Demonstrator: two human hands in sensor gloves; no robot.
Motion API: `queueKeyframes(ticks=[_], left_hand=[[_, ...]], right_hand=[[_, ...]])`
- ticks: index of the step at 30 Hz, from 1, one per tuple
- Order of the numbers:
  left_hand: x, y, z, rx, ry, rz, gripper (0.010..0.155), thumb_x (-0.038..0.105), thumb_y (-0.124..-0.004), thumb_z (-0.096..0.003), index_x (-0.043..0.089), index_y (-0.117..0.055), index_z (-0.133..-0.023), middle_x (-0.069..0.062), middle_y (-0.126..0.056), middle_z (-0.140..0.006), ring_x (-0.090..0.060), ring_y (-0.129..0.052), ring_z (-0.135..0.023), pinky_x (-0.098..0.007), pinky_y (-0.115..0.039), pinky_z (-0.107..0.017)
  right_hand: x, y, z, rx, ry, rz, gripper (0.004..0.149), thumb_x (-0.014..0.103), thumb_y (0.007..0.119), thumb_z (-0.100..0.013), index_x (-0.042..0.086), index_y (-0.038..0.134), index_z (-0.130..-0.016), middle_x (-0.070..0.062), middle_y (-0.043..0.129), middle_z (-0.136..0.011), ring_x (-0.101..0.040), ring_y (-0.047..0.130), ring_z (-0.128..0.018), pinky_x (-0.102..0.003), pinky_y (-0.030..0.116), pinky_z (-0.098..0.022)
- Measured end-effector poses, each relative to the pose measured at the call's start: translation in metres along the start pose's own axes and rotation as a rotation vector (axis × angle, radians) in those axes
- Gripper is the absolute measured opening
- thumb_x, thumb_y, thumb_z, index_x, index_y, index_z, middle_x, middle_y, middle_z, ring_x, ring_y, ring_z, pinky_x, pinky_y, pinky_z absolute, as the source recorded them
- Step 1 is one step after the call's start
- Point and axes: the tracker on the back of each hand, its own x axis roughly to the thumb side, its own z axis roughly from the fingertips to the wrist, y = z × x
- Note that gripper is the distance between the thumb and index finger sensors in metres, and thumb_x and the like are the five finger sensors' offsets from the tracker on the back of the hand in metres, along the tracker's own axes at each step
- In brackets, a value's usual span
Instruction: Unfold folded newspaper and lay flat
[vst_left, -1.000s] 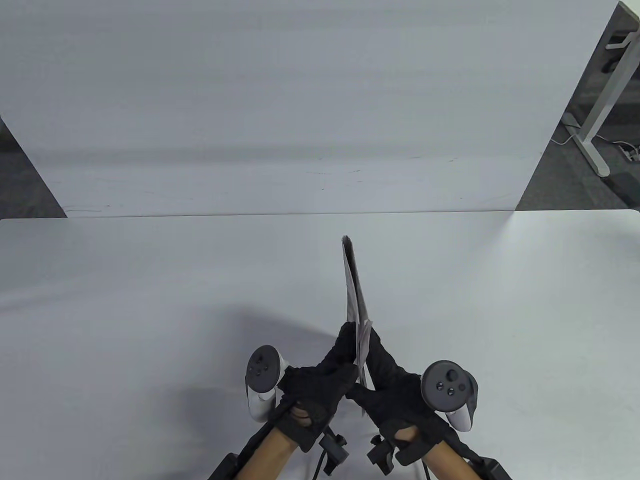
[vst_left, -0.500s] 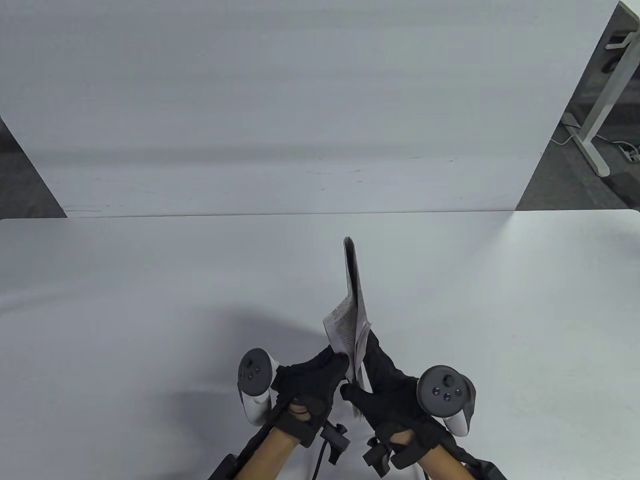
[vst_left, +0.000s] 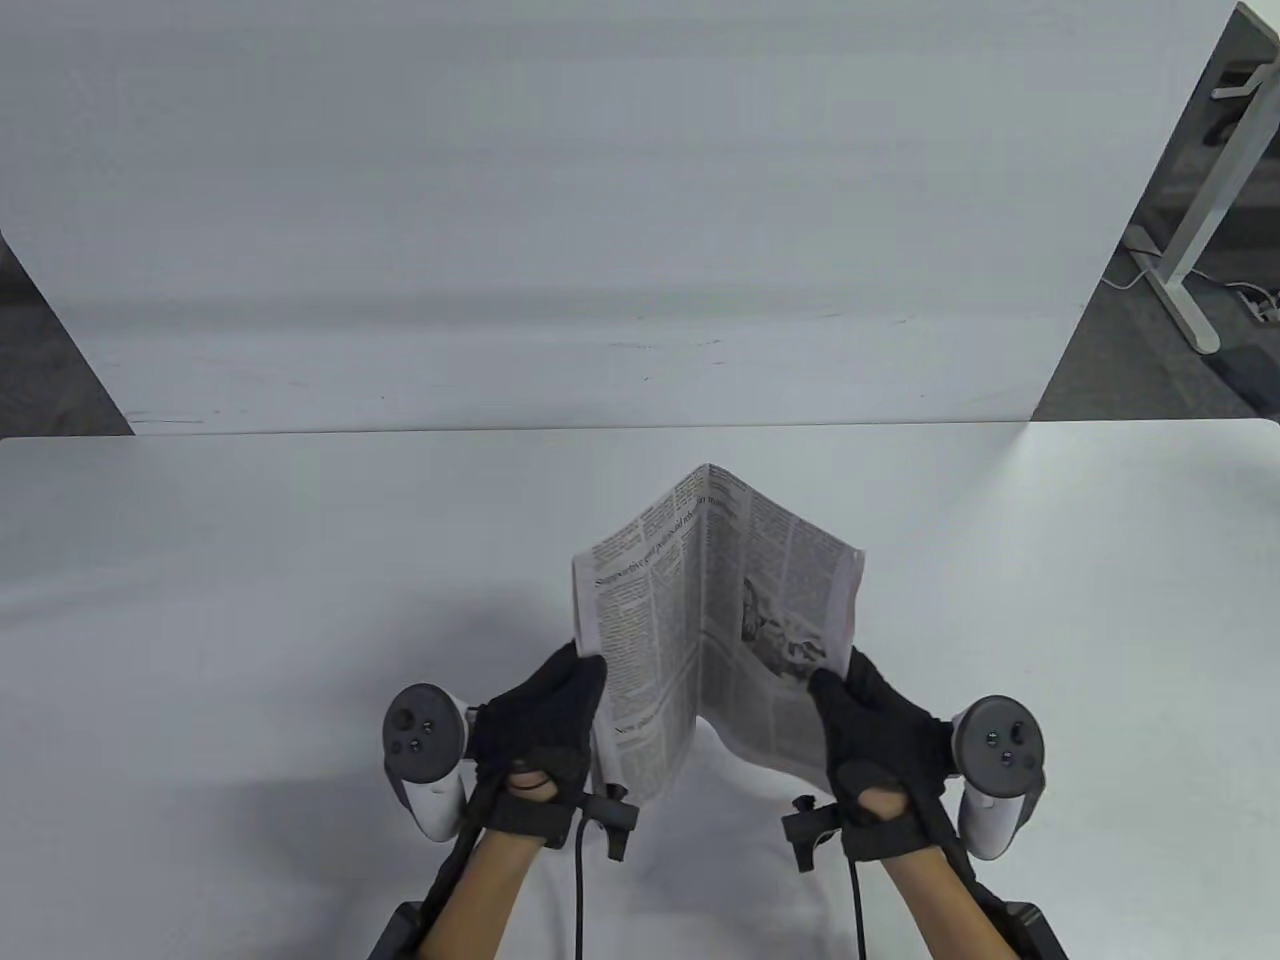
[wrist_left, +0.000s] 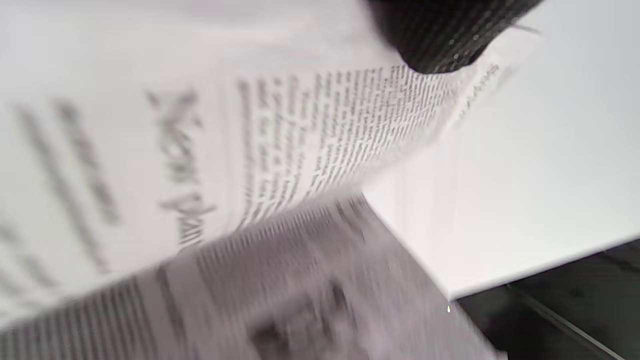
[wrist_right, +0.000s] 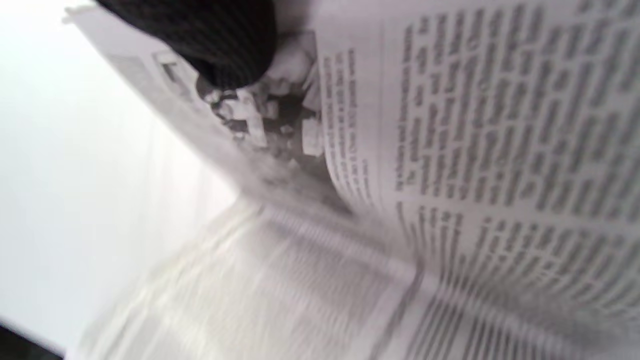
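The newspaper (vst_left: 715, 620), grey newsprint with columns of text and a dark photo on its right page, stands half opened in a V above the worktop (vst_left: 250, 600), its centre fold upright and both pages angled toward the camera.

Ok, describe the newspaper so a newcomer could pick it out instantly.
On the near white table, look between the two black-gloved hands. The half-open printed grey newspaper stands there in a V, left hand and right hand gripping its outer edges; nothing else carries print.
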Motion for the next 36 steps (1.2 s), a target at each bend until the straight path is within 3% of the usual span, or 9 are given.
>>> queueKeyframes(ticks=[3, 5, 7, 10, 15, 20, 25, 31, 36], left_hand=[[-0.01, 0.026, -0.007, 0.083, 0.034, -0.068, 0.045, 0.034, -0.08, -0.0459, 0.013, -0.092, -0.083, -0.022, -0.098, -0.082, -0.041, -0.11, -0.057, -0.047, -0.089, -0.038], [-0.021, 0.033, -0.013, 0.055, 0.045, -0.104, 0.042, 0.034, -0.081, -0.0453, 0.013, -0.095, -0.079, -0.02, -0.102, -0.076, -0.038, -0.113, -0.051, -0.045, -0.09, -0.035], [-0.031, 0.031, -0.015, 0.005, 0.051, -0.107, 0.042, 0.034, -0.079, -0.0467, 0.013, -0.093, -0.079, -0.019, -0.102, -0.074, -0.036, -0.114, -0.049, -0.044, -0.091, -0.034], [-0.034, 0.029, -0.014, 0.027, 0.068, -0.076, 0.042, 0.033, -0.078, -0.0459, 0.012, -0.094, -0.078, -0.02, -0.102, -0.072, -0.037, -0.114, -0.046, -0.044, -0.091, -0.032], [-0.034, 0.033, -0.015, 0.025, 0.07, -0.047, 0.042, 0.034, -0.078, -0.0468, 0.013, -0.092, -0.08, -0.02, -0.1, -0.076, -0.038, -0.113, -0.049, -0.045, -0.09, -0.035], [-0.039, 0.04, -0.01, 0.127, 0.127, -0.13, 0.057, 0.039, -0.078, -0.0473, 0.011, -0.073, -0.097, -0.026, -0.078, -0.097, -0.051, -0.094, -0.076, -0.055, -0.078, -0.051], [-0.015, 0.041, -0.006, 0.163, -0.037, -0.432, 0.07, 0.043, -0.076, -0.0488, 0.017, -0.048, -0.107, -0.022, -0.041, -0.114, -0.058, -0.049, -0.102, -0.067, -0.048, -0.07], [0.007, 0.012, -0.003, 0.005, -0.211, -0.673, 0.07, 0.045, -0.077, -0.0492, 0.018, -0.051, -0.108, -0.02, -0.039, -0.117, -0.057, -0.04, -0.106, -0.07, -0.038, -0.073], [0.005, -0.008, -0.002, -0.163, -0.202, -0.724, 0.071, 0.048, -0.077, -0.0486, 0.018, -0.053, -0.109, -0.02, -0.044, -0.117, -0.058, -0.046, -0.106, -0.071, -0.039, -0.073]], right_hand=[[-0.013, -0.024, -0.013, -0.025, 0.062, -0.054, 0.044, 0.029, 0.081, -0.046, 0.014, 0.083, -0.087, -0.013, 0.102, -0.076, -0.043, 0.102, -0.063, -0.063, 0.073, -0.058], [-0.026, -0.033, -0.022, -0.001, 0.127, -0.128, 0.041, 0.027, 0.083, -0.045, 0.014, 0.086, -0.083, -0.014, 0.104, -0.07, -0.043, 0.103, -0.057, -0.064, 0.072, -0.057], [-0.035, -0.031, -0.026, 0.082, 0.134, -0.178, 0.04, 0.024, 0.082, -0.046, 0.011, 0.085, -0.085, -0.017, 0.102, -0.071, -0.045, 0.101, -0.056, -0.065, 0.07, -0.056], [-0.038, -0.03, -0.025, 0.006, 0.16, -0.145, 0.04, 0.025, 0.082, -0.044, 0.014, 0.087, -0.083, -0.015, 0.104, -0.068, -0.043, 0.103, -0.052, -0.064, 0.073, -0.055], [-0.029, -0.029, -0.023, 0.045, 0.127, -0.153, 0.041, 0.025, 0.081, -0.046, 0.015, 0.085, -0.085, -0.015, 0.102, -0.071, -0.044, 0.101, -0.056, -0.064, 0.071, -0.056], [-0.024, -0.029, -0.021, 0.015, 0.103, -0.063, 0.041, 0.024, 0.081, -0.045, 0.015, 0.086, -0.085, -0.016, 0.102, -0.071, -0.045, 0.1, -0.055, -0.066, 0.069, -0.057], [-0.016, -0.026, -0.021, 0.02, 0.074, 0.078, 0.04, 0.021, 0.082, -0.043, 0.013, 0.089, -0.082, -0.019, 0.103, -0.067, -0.048, 0.1, -0.052, -0.067, 0.068, -0.055], [-0.008, -0.011, -0.019, 0.118, 0.018, 0.244, 0.04, 0.021, 0.082, -0.043, 0.013, 0.089, -0.081, -0.019, 0.104, -0.065, -0.048, 0.1, -0.05, -0.067, 0.069, -0.054], [-0.005, 0.003, -0.018, 0.287, 0.027, 0.282, 0.04, 0.021, 0.082, -0.042, 0.012, 0.09, -0.081, -0.02, 0.103, -0.065, -0.049, 0.1, -0.05, -0.068, 0.068, -0.054]])
